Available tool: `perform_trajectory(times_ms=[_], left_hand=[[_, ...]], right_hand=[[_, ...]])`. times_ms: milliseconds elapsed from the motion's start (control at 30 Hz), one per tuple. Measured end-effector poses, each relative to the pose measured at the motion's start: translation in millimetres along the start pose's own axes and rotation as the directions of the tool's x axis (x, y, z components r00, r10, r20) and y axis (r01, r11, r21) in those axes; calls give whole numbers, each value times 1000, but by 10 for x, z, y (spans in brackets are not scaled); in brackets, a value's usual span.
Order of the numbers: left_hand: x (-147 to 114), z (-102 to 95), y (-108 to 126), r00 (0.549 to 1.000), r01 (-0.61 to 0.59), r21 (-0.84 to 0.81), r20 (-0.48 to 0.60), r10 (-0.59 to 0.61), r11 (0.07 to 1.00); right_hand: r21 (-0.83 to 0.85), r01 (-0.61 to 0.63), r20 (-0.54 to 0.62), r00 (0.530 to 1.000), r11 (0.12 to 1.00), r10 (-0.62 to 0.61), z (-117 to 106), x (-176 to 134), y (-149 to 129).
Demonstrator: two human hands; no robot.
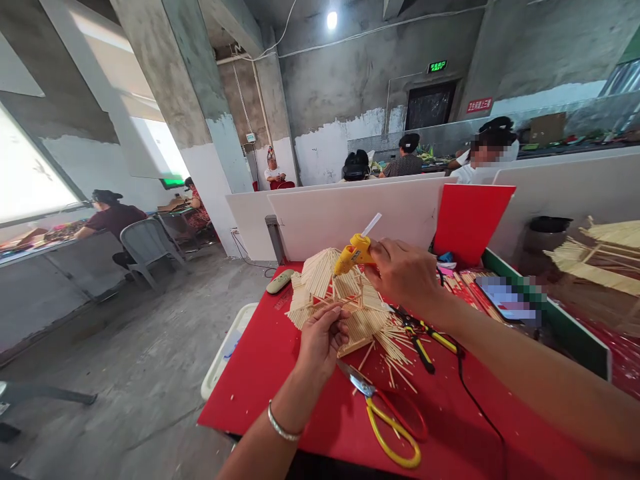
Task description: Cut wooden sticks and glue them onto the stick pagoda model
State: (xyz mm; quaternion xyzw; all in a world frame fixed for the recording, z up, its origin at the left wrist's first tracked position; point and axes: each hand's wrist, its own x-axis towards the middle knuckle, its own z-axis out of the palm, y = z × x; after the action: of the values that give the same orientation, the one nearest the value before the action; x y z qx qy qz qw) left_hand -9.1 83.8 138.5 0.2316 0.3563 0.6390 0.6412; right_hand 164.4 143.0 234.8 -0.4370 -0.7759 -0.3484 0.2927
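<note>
My right hand (407, 272) grips a yellow hot glue gun (353, 255), a clear glue stick standing out of its back end and its nozzle pointing down to the left. Below it stands a model house of thin wooden sticks (316, 273), with layered slanting roofs. At the model's front, my left hand (325, 333) is closed in a pinch; a thin wooden stick seems to be between the fingertips, partly hidden. Loose sticks (395, 347) lie just right of the model. Scissors (387, 417) with yellow and red handles rest in front of it.
Black-and-yellow pliers (417, 343) and a dark cord lie right on the red tabletop (265, 373). A phone (505, 299) sits on bundled sticks by a green-edged board. White partitions (350, 217) close off the back. A beige remote-like object (280, 281) is left. Other people sit farther off.
</note>
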Motion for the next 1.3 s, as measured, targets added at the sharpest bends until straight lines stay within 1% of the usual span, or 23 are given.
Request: perform_trajectory(times_ms=[133,200,267,333,400,500,600,700,767,800,867,1000,1033,1100,1200,1267,1300], left_hand=[[-16,2,4,1000,-4,-1,-8,4,1000],[-26,-6,-1,1000,-2,-3,0,2,1000],[-45,-19,-12,1000,1,-4,8,-1,1000],[-85,-29,-34,1000,9,-9,10,-9,1000],[-150,-32,-70,1000,20,-19,8,-20,1000],[-281,-16,-153,999,46,-29,28,-45,998],[-418,23,-270,995,84,-6,55,-84,996],[-518,57,-413,992,108,30,63,-109,994],[-556,58,-511,991,113,39,65,-115,993],[-569,51,-558,991,113,41,68,-116,993],[-583,33,-646,991,111,48,76,-114,993],[-591,40,-796,988,121,75,90,-127,990],[-600,58,-824,986,128,78,100,-135,989],[-643,110,-854,980,128,85,139,-140,988],[-790,191,-783,957,97,76,266,-114,992],[-915,219,-640,938,57,38,341,-66,998],[-970,214,-547,932,55,47,356,-68,997]], right_hand=[[6,-13,-6,1000,1000,13,12,15,-16],[14,-45,1,999,999,45,15,13,-32],[35,-127,18,992,991,127,18,-15,-43],[78,-253,48,967,964,249,20,-95,-41],[140,-381,95,924,914,371,15,-250,-24],[236,-536,208,843,811,496,-24,-632,-13],[294,-685,336,727,666,599,-81,-1133,-55],[309,-797,434,603,518,669,-86,-1671,-87],[285,-840,486,541,461,686,-44,-2024,-61],[265,-852,510,521,451,684,-15,-2195,-32],[203,-862,518,497,465,696,41,-2518,46],[24,-829,507,492,559,708,99,-3027,174],[-24,-817,518,483,576,706,107,-3114,186],[-140,-789,553,439,598,709,128,-3239,187],[-311,-734,586,352,604,730,176,-3326,164],[-363,-710,593,323,603,737,200,-3337,150],[-374,-702,593,320,605,738,202,-3332,143]])
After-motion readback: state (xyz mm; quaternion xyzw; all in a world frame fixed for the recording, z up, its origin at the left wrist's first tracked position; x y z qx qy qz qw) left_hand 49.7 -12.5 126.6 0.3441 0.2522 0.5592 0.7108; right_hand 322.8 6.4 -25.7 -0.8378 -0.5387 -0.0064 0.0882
